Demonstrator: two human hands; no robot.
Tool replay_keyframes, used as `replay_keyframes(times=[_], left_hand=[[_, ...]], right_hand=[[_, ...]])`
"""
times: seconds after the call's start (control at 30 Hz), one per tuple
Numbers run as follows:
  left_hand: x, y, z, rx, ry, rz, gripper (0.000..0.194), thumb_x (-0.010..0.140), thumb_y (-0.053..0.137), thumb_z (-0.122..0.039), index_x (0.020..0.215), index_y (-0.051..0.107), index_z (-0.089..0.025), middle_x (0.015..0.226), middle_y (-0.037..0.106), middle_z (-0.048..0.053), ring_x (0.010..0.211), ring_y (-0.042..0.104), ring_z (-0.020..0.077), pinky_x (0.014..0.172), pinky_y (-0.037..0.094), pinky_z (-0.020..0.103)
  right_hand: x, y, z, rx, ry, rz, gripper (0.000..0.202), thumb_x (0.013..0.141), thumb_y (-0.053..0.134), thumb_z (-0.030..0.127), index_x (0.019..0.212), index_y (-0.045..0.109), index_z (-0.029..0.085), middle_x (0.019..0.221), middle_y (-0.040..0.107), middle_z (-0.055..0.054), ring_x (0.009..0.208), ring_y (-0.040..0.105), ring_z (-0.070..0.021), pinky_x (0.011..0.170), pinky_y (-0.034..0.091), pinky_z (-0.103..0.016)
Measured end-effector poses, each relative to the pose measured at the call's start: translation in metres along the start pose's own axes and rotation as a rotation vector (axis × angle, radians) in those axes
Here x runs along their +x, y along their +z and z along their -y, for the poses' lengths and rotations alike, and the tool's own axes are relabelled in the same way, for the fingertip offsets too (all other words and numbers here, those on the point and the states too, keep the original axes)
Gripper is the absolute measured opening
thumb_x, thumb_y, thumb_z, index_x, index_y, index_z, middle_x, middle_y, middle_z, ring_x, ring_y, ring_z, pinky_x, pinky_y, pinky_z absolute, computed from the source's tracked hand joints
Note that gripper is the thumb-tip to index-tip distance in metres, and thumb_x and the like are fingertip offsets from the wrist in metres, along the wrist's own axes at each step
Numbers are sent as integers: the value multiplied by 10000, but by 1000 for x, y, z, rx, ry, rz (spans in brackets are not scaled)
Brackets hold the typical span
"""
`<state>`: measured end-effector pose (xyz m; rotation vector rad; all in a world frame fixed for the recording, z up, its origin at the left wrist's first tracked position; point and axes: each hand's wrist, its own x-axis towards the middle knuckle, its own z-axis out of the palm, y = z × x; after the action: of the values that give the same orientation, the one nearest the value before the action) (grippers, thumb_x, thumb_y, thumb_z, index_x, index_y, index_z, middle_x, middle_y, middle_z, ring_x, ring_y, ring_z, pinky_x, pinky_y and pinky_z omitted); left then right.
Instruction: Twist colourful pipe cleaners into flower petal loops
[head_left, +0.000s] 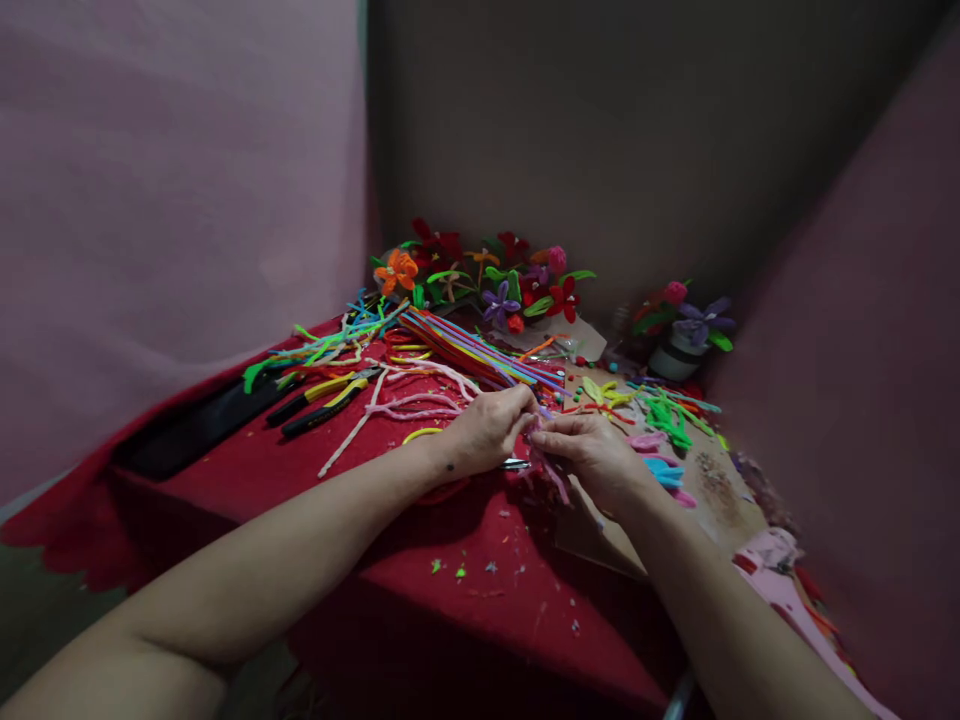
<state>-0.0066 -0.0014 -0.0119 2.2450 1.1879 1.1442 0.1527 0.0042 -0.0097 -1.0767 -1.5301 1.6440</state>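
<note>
My left hand [491, 425] and my right hand [592, 455] meet over the front part of the table, fingers pinched close together. Between them is a pink-purple pipe cleaner piece [553, 478], its fuzzy ends hanging below the fingers; its exact shape is partly hidden. Below my left hand the metal blades of scissors [515, 464] show, with a yellow handle loop [422, 435] farther left. Pale pink pipe cleaners [416, 408] lie just left of my left hand. Beyond the hands rests a bundle of many-coloured pipe cleaners [480, 350].
Pliers [326, 405] with black-and-yellow handles and a dark flat tray or device [202, 430] lie left on the red tablecloth [465, 540]. Pipe-cleaner flowers [499, 300] stand at the back, more in a pot [675, 355]. Cardboard [720, 480] with green pieces [667, 420] lies right.
</note>
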Motion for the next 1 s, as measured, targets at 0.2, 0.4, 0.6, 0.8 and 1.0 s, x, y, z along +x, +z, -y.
replay_keyframes(times=[0.2, 0.4, 0.6, 0.8, 1.0], left_hand=[[4, -2, -1, -177, -134, -11, 99, 772, 482, -219, 749, 558, -160, 656, 572, -5, 571, 501, 94, 551, 397, 208], [3, -9, -3, -558, -364, 439, 246, 756, 529, -352, 877, 583, -145, 525, 530, -37, 355, 426, 66, 345, 288, 170], [0, -3, 1, -50, -98, 223, 183, 760, 500, -262, 617, 559, -164, 505, 518, -27, 444, 457, 78, 456, 325, 174], [0, -2, 8, 220, 67, 205, 158, 774, 466, -211, 677, 580, -160, 632, 579, 11, 564, 502, 108, 544, 342, 203], [5, -5, 0, -338, -321, 263, 227, 784, 466, -331, 708, 559, -138, 443, 431, -62, 356, 375, 62, 383, 293, 177]], right_hand=[[3, -1, 0, -5, -33, -12, 221, 597, 702, 322, 562, 601, 128, 479, 525, 17, 424, 404, -72, 437, 282, -221], [3, -4, 4, 126, -60, -92, 247, 548, 735, 329, 586, 596, 129, 503, 539, 13, 424, 420, -74, 452, 305, -226], [9, -5, -3, -29, -130, -181, 222, 566, 688, 319, 549, 572, 131, 475, 518, 24, 436, 423, -80, 468, 316, -230], [13, -7, -10, -88, -123, -234, 207, 555, 683, 294, 510, 568, 128, 447, 502, 31, 419, 403, -70, 447, 292, -220], [8, -8, -2, 263, -42, -187, 239, 485, 775, 278, 608, 644, 120, 540, 588, 0, 466, 485, -82, 479, 363, -220]])
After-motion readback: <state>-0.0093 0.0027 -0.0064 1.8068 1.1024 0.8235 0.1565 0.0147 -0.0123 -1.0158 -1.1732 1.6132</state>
